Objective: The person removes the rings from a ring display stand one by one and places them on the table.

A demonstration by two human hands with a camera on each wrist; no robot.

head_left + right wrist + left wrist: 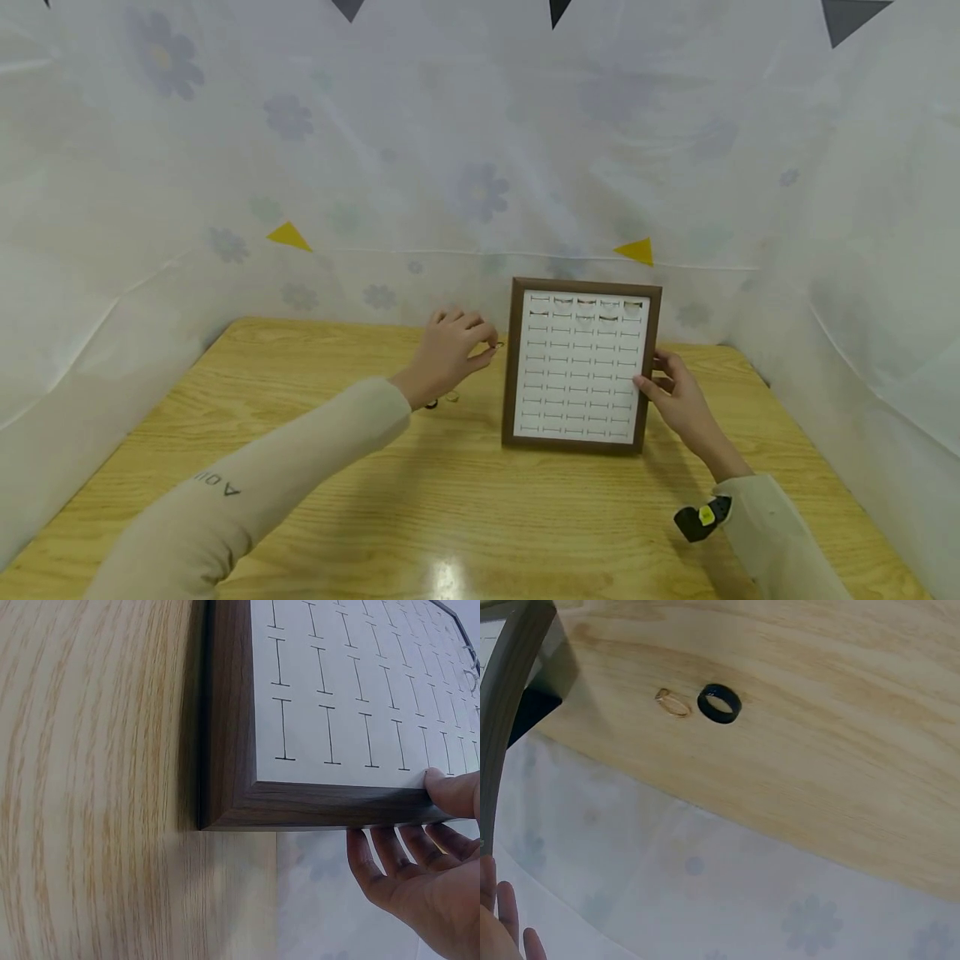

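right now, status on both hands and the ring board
Left hand pinching a small ring beside the ring board. Right hand gripping the board's right edge, holding it upright. Black ring and gold ring loose on the table; nothing blocking.

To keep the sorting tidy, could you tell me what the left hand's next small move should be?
Probably carry the ring pinched in the left hand right to an empty slot in the display frame, which the right hand steadies upright; only top rows look filled.

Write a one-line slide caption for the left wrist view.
A black ring and a thin gold ring lie side by side on the wooden table.
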